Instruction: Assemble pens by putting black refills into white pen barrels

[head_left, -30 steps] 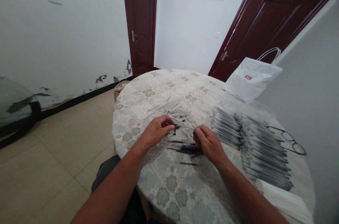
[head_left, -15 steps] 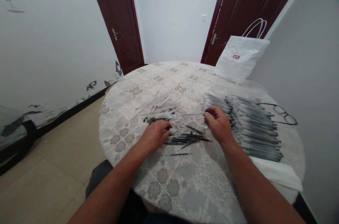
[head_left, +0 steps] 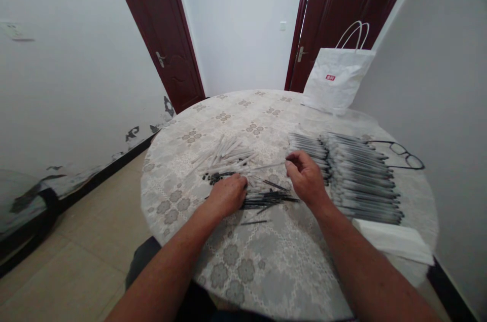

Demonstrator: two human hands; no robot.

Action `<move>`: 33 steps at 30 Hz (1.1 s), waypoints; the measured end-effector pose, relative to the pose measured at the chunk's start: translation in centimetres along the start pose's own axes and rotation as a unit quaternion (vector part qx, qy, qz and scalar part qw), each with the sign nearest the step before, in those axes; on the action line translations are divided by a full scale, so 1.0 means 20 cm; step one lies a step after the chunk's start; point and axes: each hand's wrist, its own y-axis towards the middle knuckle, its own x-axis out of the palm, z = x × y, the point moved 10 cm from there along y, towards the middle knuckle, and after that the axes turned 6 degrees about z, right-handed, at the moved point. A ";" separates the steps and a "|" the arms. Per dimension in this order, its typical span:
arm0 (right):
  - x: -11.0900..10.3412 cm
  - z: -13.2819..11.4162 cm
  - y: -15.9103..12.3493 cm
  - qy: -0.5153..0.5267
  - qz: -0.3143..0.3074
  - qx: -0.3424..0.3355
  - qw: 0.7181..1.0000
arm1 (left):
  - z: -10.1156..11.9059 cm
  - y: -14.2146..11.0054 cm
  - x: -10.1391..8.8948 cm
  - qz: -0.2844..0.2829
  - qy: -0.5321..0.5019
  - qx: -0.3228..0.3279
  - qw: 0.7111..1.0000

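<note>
Pale tube (head_left: 269, 165), single: between the hands over the table (head_left: 289, 261), near end pinched in the right hand's (head_left: 305, 175) fingers. Probably light, stiff, slick; best gripped along the barrel. Dark rods (head_left: 262, 201): slim, likely to roll; left hand (head_left: 229, 193) beside, finger closure indeterminable.

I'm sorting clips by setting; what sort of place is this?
Probably a room in a home, though a small workshop can't be ruled out: a flower-patterned tablecloth, a dark-red panelled door and a tiled floor suggest it.
</note>
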 end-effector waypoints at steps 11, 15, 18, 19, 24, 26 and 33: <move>0.06 -0.01 -0.04 0.152 -0.029 0.072 0.985 | -0.26 -0.06 -0.07 0.082 -0.427 -0.151 0.888; 0.12 -0.03 -0.09 0.148 -0.049 0.077 0.985 | -0.28 -0.07 -0.03 0.061 -0.625 -0.195 0.753; 0.17 -0.04 -0.13 0.136 -0.066 0.073 0.986 | -0.33 -0.09 -0.05 0.085 -0.701 -0.218 0.674; 0.18 -0.05 -0.14 0.131 -0.069 0.071 0.986 | -0.34 -0.09 -0.06 0.092 -0.714 -0.222 0.658; 0.18 -0.04 -0.17 0.101 -0.057 0.068 0.991 | -0.38 -0.11 -0.09 0.095 -0.755 -0.216 0.611; 0.17 -0.03 -0.17 0.092 -0.043 0.063 0.993 | -0.39 -0.12 -0.10 0.098 -0.758 -0.214 0.609; 0.17 -0.03 -0.17 0.076 -0.033 0.042 0.996 | -0.40 -0.13 -0.12 0.112 -0.740 -0.217 0.626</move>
